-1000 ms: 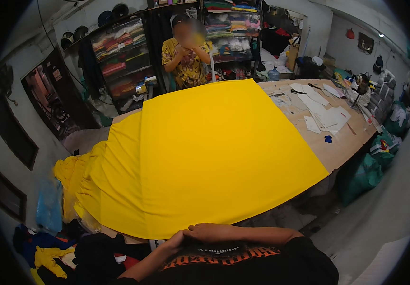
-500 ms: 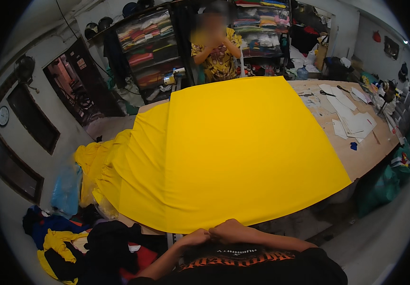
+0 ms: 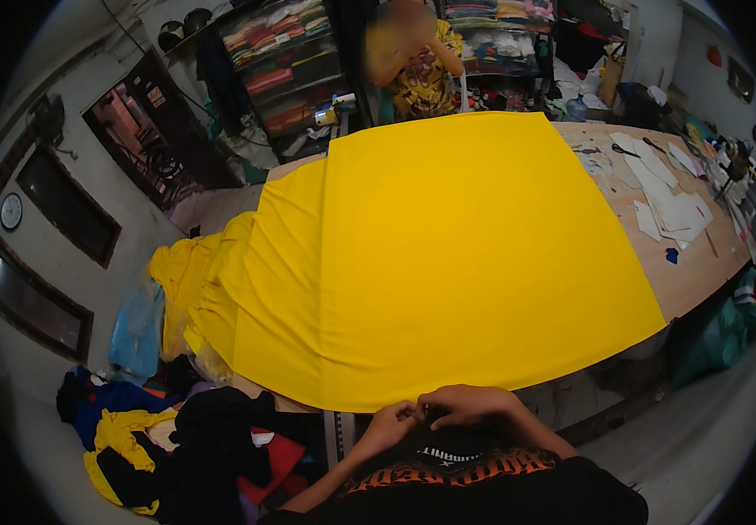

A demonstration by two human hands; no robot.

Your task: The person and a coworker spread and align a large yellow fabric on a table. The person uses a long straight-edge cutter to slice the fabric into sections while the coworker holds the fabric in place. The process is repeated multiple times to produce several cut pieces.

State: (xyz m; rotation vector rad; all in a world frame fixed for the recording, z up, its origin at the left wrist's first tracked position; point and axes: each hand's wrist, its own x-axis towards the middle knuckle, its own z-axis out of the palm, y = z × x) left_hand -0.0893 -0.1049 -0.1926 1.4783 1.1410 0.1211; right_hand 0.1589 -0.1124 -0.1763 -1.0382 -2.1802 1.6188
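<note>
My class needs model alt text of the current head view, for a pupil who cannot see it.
A large yellow cloth lies over much of a wooden table, with the wearer's left hand and right hand close together by the near edge. White sheets lie on the table's right side; another person stands opposite.

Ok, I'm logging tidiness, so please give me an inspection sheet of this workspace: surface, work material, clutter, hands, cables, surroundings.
Surface: wooden table, largely covered, bare wood showing at right.
Work material: yellow fabric, flat across the middle, rumpled toward the left.
Clutter: white paper pieces, dark scissors and a blue scrap on the table's right; piled clothes at lower left.
Hands: left hand and right hand close together near the fabric's near edge; whether either grips it is unclear.
Cables: thin dark cord at upper left.
Surroundings: co-worker across the table, shelves of folded cloth behind, wall clock at left.
</note>
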